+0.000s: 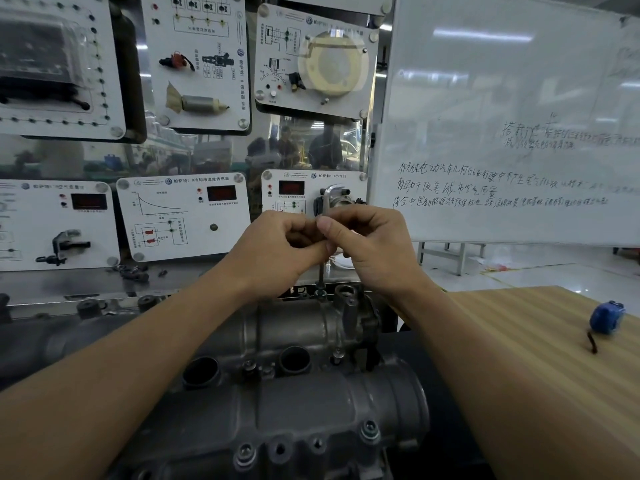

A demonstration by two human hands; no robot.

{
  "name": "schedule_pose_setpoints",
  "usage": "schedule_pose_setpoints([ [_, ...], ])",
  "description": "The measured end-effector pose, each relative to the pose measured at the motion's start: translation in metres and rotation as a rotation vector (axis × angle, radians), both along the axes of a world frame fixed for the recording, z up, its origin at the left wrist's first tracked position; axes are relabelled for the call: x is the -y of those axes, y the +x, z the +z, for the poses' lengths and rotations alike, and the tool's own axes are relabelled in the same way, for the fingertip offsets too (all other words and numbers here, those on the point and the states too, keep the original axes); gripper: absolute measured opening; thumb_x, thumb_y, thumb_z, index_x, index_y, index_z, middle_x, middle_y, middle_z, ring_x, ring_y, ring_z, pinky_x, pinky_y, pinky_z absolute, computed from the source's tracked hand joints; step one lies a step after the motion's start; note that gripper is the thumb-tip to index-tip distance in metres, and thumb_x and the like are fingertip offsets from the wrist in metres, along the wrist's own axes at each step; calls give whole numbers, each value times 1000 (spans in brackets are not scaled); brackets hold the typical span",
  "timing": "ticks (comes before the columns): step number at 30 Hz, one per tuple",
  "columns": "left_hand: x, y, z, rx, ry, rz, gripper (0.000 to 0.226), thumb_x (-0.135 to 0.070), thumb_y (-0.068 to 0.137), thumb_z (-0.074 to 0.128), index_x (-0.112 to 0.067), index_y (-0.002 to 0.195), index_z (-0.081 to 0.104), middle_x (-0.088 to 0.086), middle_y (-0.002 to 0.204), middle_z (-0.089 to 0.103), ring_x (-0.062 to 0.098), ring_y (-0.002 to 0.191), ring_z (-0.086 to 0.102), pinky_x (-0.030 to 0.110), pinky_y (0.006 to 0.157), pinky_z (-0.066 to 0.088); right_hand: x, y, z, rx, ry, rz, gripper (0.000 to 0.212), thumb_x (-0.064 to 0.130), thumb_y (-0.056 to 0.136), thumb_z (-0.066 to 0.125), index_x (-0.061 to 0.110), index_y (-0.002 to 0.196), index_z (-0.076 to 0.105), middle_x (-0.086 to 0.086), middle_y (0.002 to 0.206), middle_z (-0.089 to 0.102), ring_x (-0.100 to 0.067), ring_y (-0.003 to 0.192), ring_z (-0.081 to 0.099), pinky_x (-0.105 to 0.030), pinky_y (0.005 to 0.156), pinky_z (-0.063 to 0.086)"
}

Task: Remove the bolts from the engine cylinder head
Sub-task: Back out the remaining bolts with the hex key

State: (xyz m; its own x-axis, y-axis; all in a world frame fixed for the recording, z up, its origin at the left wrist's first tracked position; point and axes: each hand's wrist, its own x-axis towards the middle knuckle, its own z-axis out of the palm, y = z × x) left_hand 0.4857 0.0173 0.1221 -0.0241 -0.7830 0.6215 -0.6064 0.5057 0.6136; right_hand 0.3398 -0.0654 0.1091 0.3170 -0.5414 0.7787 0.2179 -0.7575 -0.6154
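I have my left hand (277,245) and my right hand (375,244) brought together above the far end of the cylinder head (294,410). The fingers (323,225) of both are curled and pinching the top of one thin upright tool (321,271), whose handle is mostly hidden in my grip. Its tip stands on a bolt (320,293) at the far edge of the head, which lies on the worktop (519,341) directly below my forearms. I judge the job to be at an early or middle stage. This bolt is seated and being worked, and others are plainly in place. I count two green-ringed bolts on the near edge (245,452) (370,430) and at least two smaller ones in the middle (249,365) (337,353). I see no loose bolts laid aside, so I cannot tell how many are already out. The head also shows two round openings (201,372) (294,358), and one blue tape measure (606,317) sits apart on the wood to my right.
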Motion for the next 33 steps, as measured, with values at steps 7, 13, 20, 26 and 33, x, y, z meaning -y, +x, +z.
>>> schedule_pose_setpoints([
  [7, 0, 2, 1, 53, 75, -54, 19, -3, 95, 62, -9, 108, 75, -2, 94, 78, 2, 91, 73, 12, 84, 53, -2, -3, 2, -30, 15, 62, 13, 8, 91, 66, 14, 93, 77, 13, 75, 74, 4, 69, 65, -9, 61, 47],
  [13, 2, 2, 0, 67, -1, 17, 8, -14, 88, 73, -19, 94, 76, -15, 76, 75, -1, 75, 70, 7, 67, 49, -3, 1, 0, 15, 6, 49, 2, 21, 83, 78, 19, 83, 78, 5, 72, 74, -3, 66, 66, -13, 61, 48],
  [20, 4, 1, -1, 12, -35, 82, 12, -21, 82, 80, -14, 81, 71, 1, 71, 71, 15, 65, 66, 21, 61, 54, 2, 2, -2, 25, -13, 17, 13, 22, 80, 80, 10, 85, 78, -2, 76, 74, -10, 70, 66, -19, 65, 50],
  [26, -1, 1, 2, 3, 33, -44, 14, -12, 93, 68, -23, 92, 76, -12, 84, 78, -3, 82, 72, 8, 74, 51, 2, -2, 0, -27, -30, 31, 9, 15, 89, 71, 22, 89, 76, 8, 80, 75, -2, 75, 66, -13, 66, 48],
  [33, 0, 1, 1, 81, 51, -50, 17, -5, 94, 64, -11, 105, 76, -5, 90, 78, 0, 87, 73, 9, 79, 51, 1, -5, 0, -58, -15, 22, 11, 12, 92, 67, 9, 97, 77, 8, 82, 74, 1, 75, 65, -11, 65, 47],
])
